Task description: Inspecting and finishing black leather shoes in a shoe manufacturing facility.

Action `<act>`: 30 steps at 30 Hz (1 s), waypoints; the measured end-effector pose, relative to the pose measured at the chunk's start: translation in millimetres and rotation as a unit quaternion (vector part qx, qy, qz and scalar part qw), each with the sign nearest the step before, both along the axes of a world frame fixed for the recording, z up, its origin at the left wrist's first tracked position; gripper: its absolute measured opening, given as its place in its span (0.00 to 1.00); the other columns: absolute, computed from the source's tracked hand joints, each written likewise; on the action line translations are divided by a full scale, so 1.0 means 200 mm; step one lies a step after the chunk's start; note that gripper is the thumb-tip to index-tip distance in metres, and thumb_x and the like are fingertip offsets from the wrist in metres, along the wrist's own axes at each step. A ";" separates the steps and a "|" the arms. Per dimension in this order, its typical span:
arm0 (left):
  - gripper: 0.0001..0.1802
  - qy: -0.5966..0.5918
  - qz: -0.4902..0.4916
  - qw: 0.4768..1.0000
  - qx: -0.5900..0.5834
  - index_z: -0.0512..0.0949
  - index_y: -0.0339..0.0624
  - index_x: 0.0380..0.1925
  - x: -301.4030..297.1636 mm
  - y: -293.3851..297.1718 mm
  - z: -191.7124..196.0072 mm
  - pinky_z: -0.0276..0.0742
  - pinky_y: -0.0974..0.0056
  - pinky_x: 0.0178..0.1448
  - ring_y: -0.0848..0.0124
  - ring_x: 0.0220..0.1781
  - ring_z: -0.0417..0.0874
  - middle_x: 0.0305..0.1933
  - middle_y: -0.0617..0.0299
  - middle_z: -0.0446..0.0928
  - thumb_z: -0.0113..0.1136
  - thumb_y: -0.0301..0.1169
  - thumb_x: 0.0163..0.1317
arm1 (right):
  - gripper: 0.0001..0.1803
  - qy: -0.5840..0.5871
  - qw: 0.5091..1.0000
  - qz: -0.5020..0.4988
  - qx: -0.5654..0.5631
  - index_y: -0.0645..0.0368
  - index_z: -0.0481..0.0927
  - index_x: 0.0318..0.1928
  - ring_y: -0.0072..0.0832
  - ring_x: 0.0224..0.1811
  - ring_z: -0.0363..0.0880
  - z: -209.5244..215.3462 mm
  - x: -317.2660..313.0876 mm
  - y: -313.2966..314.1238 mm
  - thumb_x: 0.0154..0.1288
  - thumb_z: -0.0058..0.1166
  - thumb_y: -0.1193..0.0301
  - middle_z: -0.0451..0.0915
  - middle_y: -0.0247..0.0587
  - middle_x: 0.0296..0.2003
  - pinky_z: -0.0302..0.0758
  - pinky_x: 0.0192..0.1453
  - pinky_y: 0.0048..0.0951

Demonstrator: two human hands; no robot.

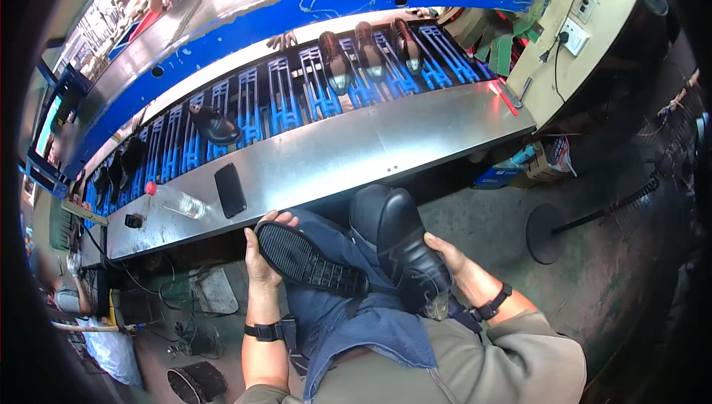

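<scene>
A long silver sheet-metal table (334, 148) fronts a row of blue slatted racks (282, 93). Over a lap in navy cloth (322, 333) are a black lace-up shoe (400, 233), toe toward the table, and, at its left, a black ridged shoe sole (304, 256), tread up. The left hand (261, 262) pinches the sole's far end between thumb and fingers; the right hand (450, 259) grips the shoe's side, thumb visible, remaining fingers hidden.
</scene>
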State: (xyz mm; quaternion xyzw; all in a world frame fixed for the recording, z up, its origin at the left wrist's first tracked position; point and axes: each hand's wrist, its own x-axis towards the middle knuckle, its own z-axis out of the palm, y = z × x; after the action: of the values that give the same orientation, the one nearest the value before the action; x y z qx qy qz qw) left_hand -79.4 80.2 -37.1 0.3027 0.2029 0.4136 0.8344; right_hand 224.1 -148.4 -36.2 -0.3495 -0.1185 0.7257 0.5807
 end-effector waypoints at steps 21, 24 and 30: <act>0.38 0.173 -0.070 0.957 0.221 0.77 0.24 0.52 0.31 -0.35 0.58 0.74 0.44 0.69 0.44 0.61 0.80 0.53 0.36 0.80 0.25 0.49 0.78 | 0.41 -0.131 0.948 0.215 0.196 0.72 0.65 0.71 0.29 0.60 0.75 0.28 -0.21 0.20 0.75 0.43 0.46 0.78 0.47 0.58 0.68 0.66 0.29; 0.38 0.184 -0.066 0.946 0.257 0.77 0.23 0.52 0.32 -0.36 0.59 0.73 0.44 0.69 0.44 0.61 0.80 0.54 0.36 0.80 0.26 0.50 0.77 | 0.41 -0.150 0.946 0.194 0.213 0.72 0.66 0.69 0.26 0.56 0.77 0.29 -0.20 0.21 0.75 0.43 0.45 0.80 0.46 0.55 0.71 0.61 0.27; 0.38 0.182 -0.060 0.950 0.245 0.77 0.22 0.54 0.33 -0.38 0.59 0.74 0.57 0.67 0.56 0.57 0.82 0.56 0.42 0.81 0.26 0.49 0.78 | 0.40 -0.155 0.950 0.189 0.194 0.71 0.68 0.68 0.21 0.48 0.77 0.27 -0.21 0.20 0.75 0.43 0.45 0.81 0.43 0.51 0.71 0.55 0.23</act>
State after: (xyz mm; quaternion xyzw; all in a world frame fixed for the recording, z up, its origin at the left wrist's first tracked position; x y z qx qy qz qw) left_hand -13.3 5.1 80.6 0.5796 0.2250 0.3379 0.7066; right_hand 181.1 -108.0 18.0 -0.3098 -0.4096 0.7218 0.4640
